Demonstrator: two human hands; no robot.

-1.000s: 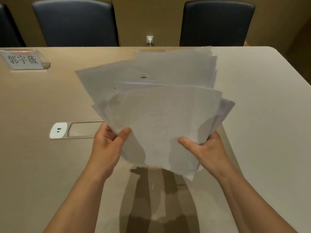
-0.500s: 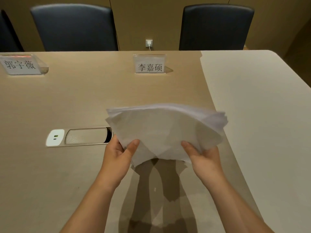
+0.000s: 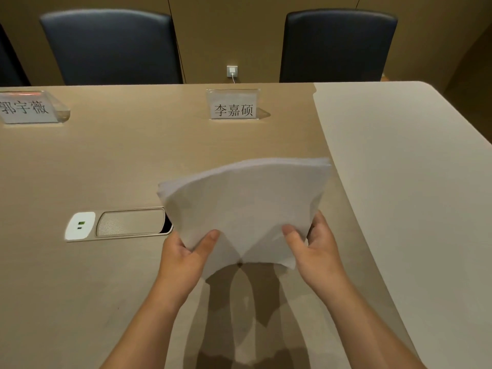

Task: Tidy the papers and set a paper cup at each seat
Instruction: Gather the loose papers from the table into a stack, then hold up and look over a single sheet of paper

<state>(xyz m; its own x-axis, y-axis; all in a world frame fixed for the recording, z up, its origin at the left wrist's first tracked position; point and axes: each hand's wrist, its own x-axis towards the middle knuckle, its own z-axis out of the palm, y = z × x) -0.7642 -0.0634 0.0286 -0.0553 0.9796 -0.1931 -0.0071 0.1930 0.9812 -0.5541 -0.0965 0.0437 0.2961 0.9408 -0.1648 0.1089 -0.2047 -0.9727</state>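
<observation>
Two bare forearms reach in from the lower edge — no sleeves, watch, bracelet or rings visible. The left hand (image 3: 183,258) and right hand (image 3: 318,251) are ungloved — short, plain nails on both thumbs.

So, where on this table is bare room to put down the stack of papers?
Both hands, left and right, hold the white paper stack. The beige wooden table is bare near the left arm, and between the clear acrylic name card and the stack. The pale section at right is bare. The inset power socket panel crowds the stack's left.
</observation>
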